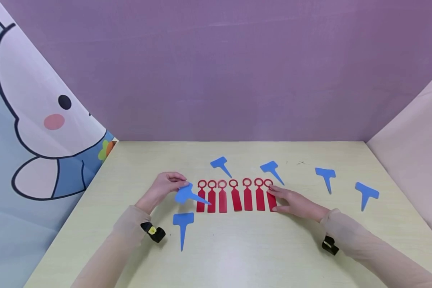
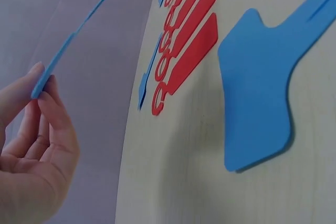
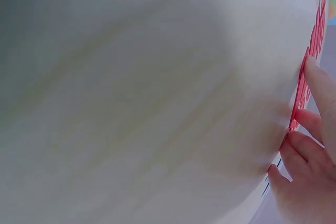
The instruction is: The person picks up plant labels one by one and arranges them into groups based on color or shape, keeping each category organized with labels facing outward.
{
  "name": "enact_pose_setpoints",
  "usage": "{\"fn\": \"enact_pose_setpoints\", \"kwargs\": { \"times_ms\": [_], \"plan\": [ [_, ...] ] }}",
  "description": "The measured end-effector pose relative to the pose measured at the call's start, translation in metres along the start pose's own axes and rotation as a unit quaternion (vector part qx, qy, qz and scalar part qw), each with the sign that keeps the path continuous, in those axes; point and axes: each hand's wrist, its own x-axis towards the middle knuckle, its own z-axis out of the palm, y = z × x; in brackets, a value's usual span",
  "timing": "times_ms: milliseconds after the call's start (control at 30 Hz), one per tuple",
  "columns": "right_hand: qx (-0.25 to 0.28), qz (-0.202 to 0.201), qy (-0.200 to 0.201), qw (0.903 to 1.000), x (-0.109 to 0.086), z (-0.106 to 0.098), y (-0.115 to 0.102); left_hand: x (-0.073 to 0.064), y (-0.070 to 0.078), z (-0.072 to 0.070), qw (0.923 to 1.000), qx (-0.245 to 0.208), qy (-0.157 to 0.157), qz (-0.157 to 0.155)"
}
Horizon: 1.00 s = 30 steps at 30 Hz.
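Note:
My left hand (image 1: pixel 164 186) pinches a blue T-shaped plant label (image 1: pixel 184 194) by its wide head between thumb and fingertips. The label is raised above the table, its pointed stem toward the red tags. In the left wrist view the same held label (image 2: pixel 56 62) shows nearly edge-on. Several red ring-topped tags (image 1: pixel 222 200) lie in a row on the table. At the row's right end my right hand (image 1: pixel 296 203) touches the last red tag (image 1: pixel 271 200) with extended fingers and thumb, partly covering it. Another blue plant label (image 1: pixel 183 220) lies just in front of my left hand.
Behind the row lie two blue plant labels, one left (image 1: pixel 220 163) and one right (image 1: pixel 270 166). Two more blue labels, a nearer one (image 1: pixel 325 173) and a farther one (image 1: pixel 367 191), lie beyond my right hand. A purple wall (image 1: pixel 230 80) borders the table's (image 1: pixel 255 252) back edge.

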Motion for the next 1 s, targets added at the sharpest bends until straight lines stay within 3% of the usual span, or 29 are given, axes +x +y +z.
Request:
{"fn": "enact_pose_setpoints", "kwargs": {
  "times_ms": [233, 500, 733, 1000],
  "plan": [
    [0.004, 0.002, 0.001, 1.0000, 0.000, -0.001, -0.001, -0.003, 0.000, 0.010, 0.9992, 0.037, -0.015, 0.005],
    [0.004, 0.004, 0.001, 1.0000, -0.001, -0.001, -0.002, -0.005, -0.002, 0.020, 0.9964, 0.074, -0.039, -0.016],
    [0.006, 0.003, -0.001, 1.0000, -0.001, 0.000, -0.002, -0.008, -0.004, 0.021, 0.9944, 0.065, -0.081, -0.018],
    [0.003, -0.004, 0.003, 1.0000, 0.000, 0.000, 0.000, -0.012, -0.006, 0.018, 0.9892, 0.060, -0.134, 0.003]
  ]
}}
